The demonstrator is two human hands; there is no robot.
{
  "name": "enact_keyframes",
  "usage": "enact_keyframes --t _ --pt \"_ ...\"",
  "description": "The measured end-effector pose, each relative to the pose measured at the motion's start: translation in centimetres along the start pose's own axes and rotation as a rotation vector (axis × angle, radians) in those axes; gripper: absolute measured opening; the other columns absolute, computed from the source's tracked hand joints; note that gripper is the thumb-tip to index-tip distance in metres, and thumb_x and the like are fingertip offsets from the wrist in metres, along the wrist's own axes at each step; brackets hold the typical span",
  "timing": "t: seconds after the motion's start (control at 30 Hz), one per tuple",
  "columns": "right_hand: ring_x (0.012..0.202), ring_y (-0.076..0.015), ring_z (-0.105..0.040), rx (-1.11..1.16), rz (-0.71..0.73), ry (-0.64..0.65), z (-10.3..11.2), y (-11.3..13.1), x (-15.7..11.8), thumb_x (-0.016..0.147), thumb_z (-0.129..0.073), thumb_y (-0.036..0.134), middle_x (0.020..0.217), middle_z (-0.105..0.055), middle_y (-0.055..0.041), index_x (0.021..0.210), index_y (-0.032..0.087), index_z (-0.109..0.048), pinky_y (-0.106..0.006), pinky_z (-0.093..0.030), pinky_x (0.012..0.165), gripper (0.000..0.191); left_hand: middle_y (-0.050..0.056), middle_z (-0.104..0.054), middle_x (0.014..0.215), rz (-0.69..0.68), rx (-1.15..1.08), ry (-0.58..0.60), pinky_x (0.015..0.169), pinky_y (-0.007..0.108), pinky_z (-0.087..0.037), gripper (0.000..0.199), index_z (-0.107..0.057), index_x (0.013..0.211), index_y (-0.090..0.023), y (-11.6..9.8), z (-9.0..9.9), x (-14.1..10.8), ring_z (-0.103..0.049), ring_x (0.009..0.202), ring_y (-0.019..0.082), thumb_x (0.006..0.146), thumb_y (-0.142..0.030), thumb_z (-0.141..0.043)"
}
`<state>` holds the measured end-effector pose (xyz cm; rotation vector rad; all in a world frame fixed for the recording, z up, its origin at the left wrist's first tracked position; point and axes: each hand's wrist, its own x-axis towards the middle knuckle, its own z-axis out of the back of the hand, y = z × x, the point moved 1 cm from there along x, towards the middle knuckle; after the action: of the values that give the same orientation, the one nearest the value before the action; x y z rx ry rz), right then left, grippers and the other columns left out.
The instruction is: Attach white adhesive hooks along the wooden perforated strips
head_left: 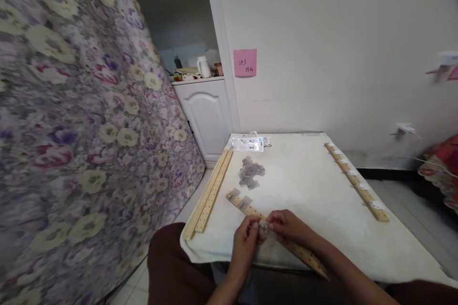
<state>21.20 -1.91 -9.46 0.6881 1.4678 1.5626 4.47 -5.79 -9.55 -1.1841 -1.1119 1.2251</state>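
Note:
My left hand (246, 238) and my right hand (289, 225) meet near the table's front edge. Between their fingertips is a small clear plastic piece (264, 228), pinched from both sides; its exact kind is too small to tell. Beneath the hands a wooden strip with holes (304, 253) lies slantwise, partly covered by my fingers. Toward its far end sit two clear square pieces, one (234, 194) at the tip and another (245, 201) just nearer. Beyond the strip is a loose pile of similar clear pieces (250, 172).
Two perforated wooden strips (211, 195) lie side by side along the table's left edge. Another strip (354, 180) at right carries several whitish pieces. Clear packaging (246, 144) rests at the back of the cloth-covered table (300, 171). A floral curtain (89, 128) hangs at left.

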Motion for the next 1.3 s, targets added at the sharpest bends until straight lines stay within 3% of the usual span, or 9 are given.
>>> enact_keyframes --t 0.2,0.53,0.73,0.9,1.07,1.2,1.3 --pt "0.039 -0.011 -0.05 0.012 -0.028 0.006 0.0 -0.4 0.1 0.076 -0.053 0.032 0.046 -0.051 0.0058 0.086 0.015 -0.061 -0.021 -0.04 0.04 0.021 -0.005 -0.058 0.06 0.046 -0.122 0.014 0.056 0.024 -0.043 0.038 -0.058 0.1 -0.015 -0.2 0.0 0.2 -0.055 0.053 0.012 0.078 -0.046 -0.059" --pt "0.06 -0.011 -0.055 0.018 0.109 -0.091 0.4 -0.9 0.6 0.073 -0.061 0.027 0.071 -0.064 -0.0006 0.083 0.015 -0.065 -0.02 -0.04 0.051 0.016 -0.005 -0.059 0.064 0.155 -0.304 -0.002 0.052 0.021 -0.042 0.034 -0.059 0.094 -0.016 1.0 0.2 0.2 -0.058 0.053 0.011 0.069 -0.036 -0.069" --pt "0.043 -0.0081 -0.052 0.115 -0.065 -0.007 0.3 -1.5 0.7 0.076 -0.059 0.032 0.059 -0.057 0.0049 0.083 0.016 -0.057 -0.019 -0.037 0.042 0.017 -0.002 -0.063 0.073 0.187 -0.338 -0.027 0.053 0.022 -0.043 0.035 -0.058 0.097 -0.015 2.1 0.3 0.3 -0.061 0.057 0.011 0.068 -0.033 -0.069" --pt "0.041 -0.0071 -0.052 0.08 -0.076 -0.016 0.5 -1.2 2.0 0.077 -0.057 0.034 0.063 -0.06 0.0036 0.087 0.015 -0.059 -0.019 -0.037 0.04 0.023 -0.004 -0.059 0.068 0.159 -0.331 0.005 0.05 0.022 -0.041 0.033 -0.057 0.094 -0.016 3.1 0.3 0.6 -0.058 0.054 0.012 0.068 -0.034 -0.069" --pt "0.039 -0.006 -0.045 0.062 -0.068 -0.022 1.2 -1.2 4.3 0.076 -0.058 0.034 0.052 -0.052 0.0067 0.092 0.015 -0.065 -0.019 -0.036 0.041 0.026 -0.003 -0.056 0.07 0.067 -0.112 -0.092 0.057 0.024 -0.042 0.029 -0.056 0.101 -0.018 3.0 1.8 0.8 -0.056 0.06 0.012 0.078 -0.035 -0.059" --pt "0.038 -0.006 -0.039 0.03 -0.064 -0.011 1.5 -1.9 6.1 0.074 -0.058 0.032 0.045 -0.046 0.0079 0.094 0.013 -0.067 -0.019 -0.029 0.041 0.029 0.002 -0.06 0.082 -0.127 0.303 -0.123 0.071 0.029 -0.045 0.02 -0.06 0.101 -0.02 2.4 3.2 0.5 -0.057 0.077 0.018 0.086 -0.029 -0.049" --pt "0.039 -0.0063 -0.038 0.023 -0.083 -0.015 1.5 -2.4 7.0 0.073 -0.058 0.032 0.045 -0.044 0.0079 0.097 0.013 -0.068 -0.02 -0.026 0.041 0.032 0.006 -0.061 0.091 -0.28 0.492 -0.108 0.079 0.034 -0.045 0.023 -0.062 0.1 -0.021 2.5 3.5 0.4 -0.056 0.088 0.02 0.09 -0.023 -0.041"
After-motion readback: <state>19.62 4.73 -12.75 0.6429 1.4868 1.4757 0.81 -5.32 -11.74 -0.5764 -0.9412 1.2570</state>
